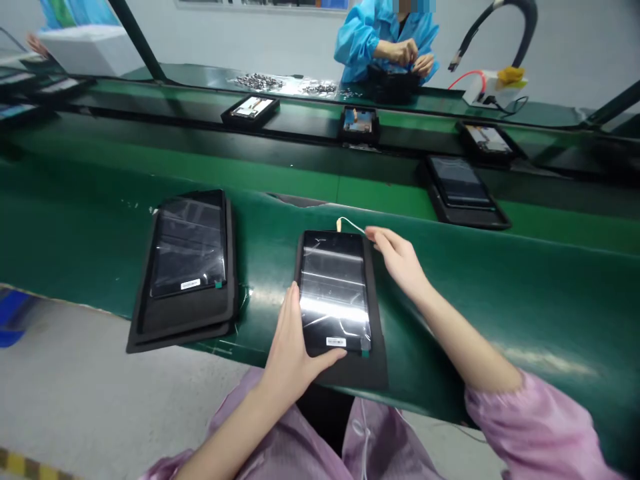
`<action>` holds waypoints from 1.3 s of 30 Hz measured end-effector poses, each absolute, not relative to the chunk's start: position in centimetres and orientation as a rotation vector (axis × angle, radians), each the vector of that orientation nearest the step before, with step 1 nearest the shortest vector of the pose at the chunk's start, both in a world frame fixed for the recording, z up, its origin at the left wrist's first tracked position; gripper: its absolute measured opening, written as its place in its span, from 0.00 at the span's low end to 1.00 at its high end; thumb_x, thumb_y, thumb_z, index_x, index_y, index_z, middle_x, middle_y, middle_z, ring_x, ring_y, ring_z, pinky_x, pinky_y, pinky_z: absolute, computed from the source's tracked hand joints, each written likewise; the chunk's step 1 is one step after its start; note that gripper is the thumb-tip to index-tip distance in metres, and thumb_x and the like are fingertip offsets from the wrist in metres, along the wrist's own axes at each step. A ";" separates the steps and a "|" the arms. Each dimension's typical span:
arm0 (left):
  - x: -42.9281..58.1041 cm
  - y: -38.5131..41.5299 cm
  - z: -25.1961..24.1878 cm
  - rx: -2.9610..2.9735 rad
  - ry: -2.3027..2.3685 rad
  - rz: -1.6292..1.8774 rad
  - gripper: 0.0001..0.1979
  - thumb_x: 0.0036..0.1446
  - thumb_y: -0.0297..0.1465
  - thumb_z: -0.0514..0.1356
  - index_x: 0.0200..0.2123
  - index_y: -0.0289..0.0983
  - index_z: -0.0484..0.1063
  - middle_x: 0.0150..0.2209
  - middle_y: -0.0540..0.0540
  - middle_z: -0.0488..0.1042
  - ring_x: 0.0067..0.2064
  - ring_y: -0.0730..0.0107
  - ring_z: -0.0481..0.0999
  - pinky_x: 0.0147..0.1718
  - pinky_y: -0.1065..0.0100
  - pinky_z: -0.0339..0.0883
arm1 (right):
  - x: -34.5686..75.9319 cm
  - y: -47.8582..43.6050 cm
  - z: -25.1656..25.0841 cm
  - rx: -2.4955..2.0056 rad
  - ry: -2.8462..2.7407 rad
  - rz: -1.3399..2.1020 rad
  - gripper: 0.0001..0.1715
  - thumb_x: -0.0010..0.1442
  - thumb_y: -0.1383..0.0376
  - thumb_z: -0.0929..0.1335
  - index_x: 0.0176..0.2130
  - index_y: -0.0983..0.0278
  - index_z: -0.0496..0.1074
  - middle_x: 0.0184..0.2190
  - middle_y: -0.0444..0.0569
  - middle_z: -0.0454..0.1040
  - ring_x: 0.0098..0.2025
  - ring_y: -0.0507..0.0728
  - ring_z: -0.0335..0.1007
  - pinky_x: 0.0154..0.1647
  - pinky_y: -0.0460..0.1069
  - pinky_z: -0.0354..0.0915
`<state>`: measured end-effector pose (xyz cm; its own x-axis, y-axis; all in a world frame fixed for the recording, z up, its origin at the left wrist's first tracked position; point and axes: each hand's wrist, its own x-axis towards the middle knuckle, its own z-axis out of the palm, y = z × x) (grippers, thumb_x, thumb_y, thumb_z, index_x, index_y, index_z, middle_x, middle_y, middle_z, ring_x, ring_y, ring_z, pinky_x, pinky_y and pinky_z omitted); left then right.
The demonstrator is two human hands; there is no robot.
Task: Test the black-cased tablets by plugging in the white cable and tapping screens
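A black tablet (334, 290) with a glossy film lies in a black foam tray (376, 347) on the green bench in front of me. My left hand (291, 343) grips the tablet's lower left corner, thumb across its bottom edge. My right hand (397, 257) pinches a thin white cable (350, 225) whose orange tip sits at the tablet's top edge.
A second tablet (189, 245) rests in stacked trays (183, 327) to my left. Beyond, a conveyor (300, 177) carries several more trays and a tablet (460, 183). A person in a blue coat (385, 37) works across the line, near loose small parts (280, 83).
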<state>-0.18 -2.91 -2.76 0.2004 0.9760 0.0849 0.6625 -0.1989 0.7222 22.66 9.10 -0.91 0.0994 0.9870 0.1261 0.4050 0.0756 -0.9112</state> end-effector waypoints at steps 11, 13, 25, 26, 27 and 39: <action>-0.4 -2.6 -2.6 1.996 1.520 0.713 0.63 0.46 0.34 0.73 0.68 0.51 0.26 0.70 0.34 0.48 0.68 0.39 0.51 0.59 0.40 0.61 | 23.4 4.0 -2.5 -1.563 -1.519 0.845 0.24 0.52 0.67 0.62 0.45 0.58 0.78 0.50 0.50 0.67 0.54 0.59 0.66 0.57 0.54 0.63; -0.5 -2.5 -2.7 2.006 1.521 0.701 0.64 0.45 0.34 0.74 0.68 0.52 0.26 0.70 0.34 0.47 0.68 0.39 0.51 0.59 0.41 0.61 | 23.4 4.1 -2.2 -1.565 -1.520 0.860 0.23 0.53 0.67 0.62 0.46 0.58 0.78 0.51 0.51 0.65 0.54 0.60 0.66 0.57 0.54 0.64; -0.4 -3.6 -2.3 2.080 1.385 0.640 0.65 0.45 0.32 0.74 0.69 0.50 0.26 0.69 0.35 0.52 0.69 0.42 0.49 0.59 0.45 0.64 | 24.6 0.8 -3.4 -1.487 -1.363 0.989 0.26 0.56 0.65 0.63 0.53 0.53 0.74 0.55 0.49 0.67 0.55 0.60 0.69 0.53 0.54 0.70; -0.5 -3.6 -2.3 2.086 1.368 0.630 0.64 0.46 0.32 0.73 0.69 0.50 0.26 0.69 0.35 0.52 0.69 0.42 0.48 0.59 0.44 0.63 | 24.9 0.4 -3.3 -1.487 -1.360 0.998 0.25 0.56 0.65 0.64 0.52 0.53 0.75 0.55 0.49 0.68 0.55 0.60 0.69 0.53 0.54 0.70; -0.7 -3.5 -2.2 2.089 1.351 0.618 0.63 0.46 0.34 0.73 0.69 0.49 0.26 0.69 0.35 0.51 0.69 0.41 0.48 0.59 0.43 0.62 | 25.3 0.0 -3.3 -1.489 -1.361 1.011 0.24 0.57 0.64 0.64 0.52 0.53 0.75 0.55 0.49 0.70 0.54 0.60 0.70 0.52 0.55 0.71; -2.7 -1.4 -0.2 2.404 0.968 0.491 0.29 0.61 0.41 0.61 0.64 0.44 0.60 0.71 0.39 0.45 0.71 0.41 0.40 0.62 0.33 0.42 | 30.5 -2.5 -2.5 -1.813 -1.692 0.428 0.20 0.67 0.54 0.61 0.52 0.58 0.73 0.56 0.53 0.72 0.62 0.67 0.62 0.63 0.65 0.59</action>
<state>-2.68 -1.37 -0.16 0.6823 0.7173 0.1411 0.5375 -0.6230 0.5683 30.54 -2.50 -2.46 0.1289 0.9768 0.1712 0.7776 0.0076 -0.6287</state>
